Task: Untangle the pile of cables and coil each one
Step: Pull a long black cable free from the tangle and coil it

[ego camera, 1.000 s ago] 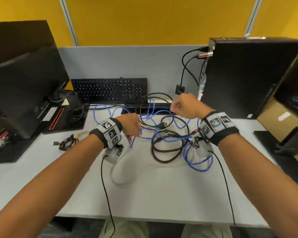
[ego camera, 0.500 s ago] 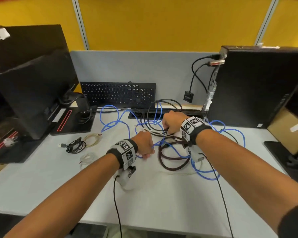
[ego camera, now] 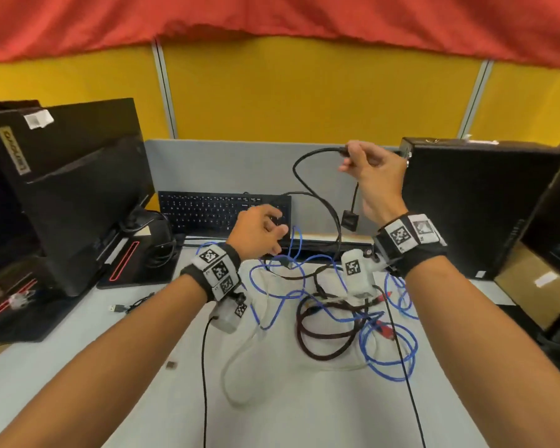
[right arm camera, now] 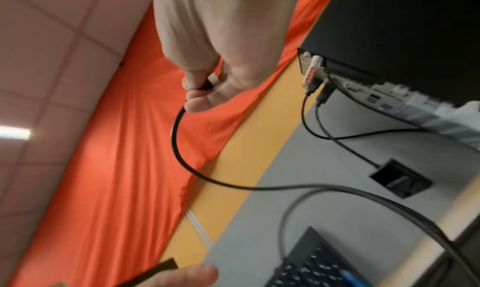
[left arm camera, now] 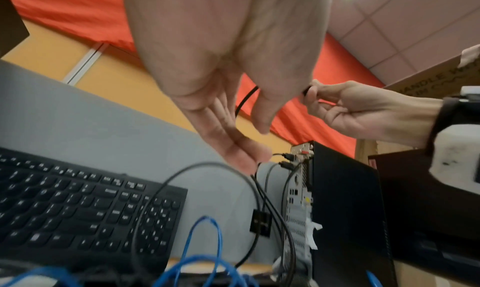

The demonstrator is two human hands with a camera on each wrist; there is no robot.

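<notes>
My right hand [ego camera: 362, 163] is raised high in front of the grey partition and pinches the plug end of a black cable [ego camera: 299, 179]. That cable curves left from the fingers, then drops into the pile on the desk. The right wrist view shows the same pinch of my right hand [right arm camera: 205, 86] on the black cable [right arm camera: 179, 147]. My left hand [ego camera: 262, 231] hovers over the pile's far edge with relaxed fingers and holds nothing; my left hand [left arm camera: 233, 117] looks the same from its wrist. In the pile lie a blue cable [ego camera: 388, 344], a dark brown cable [ego camera: 304, 331] and a white cable [ego camera: 236, 360], all tangled.
A black keyboard [ego camera: 207, 210] leans at the back of the desk. A black PC tower [ego camera: 472, 205] with plugged-in leads and a hanging black adapter [ego camera: 349, 219] stands at right. A monitor [ego camera: 78, 189] stands at left, with a small USB cable [ego camera: 123, 307] near it.
My right hand has risen from the pile, lifting the black cable's end. My left hand has let go of the blue cable and moved up toward the keyboard.
</notes>
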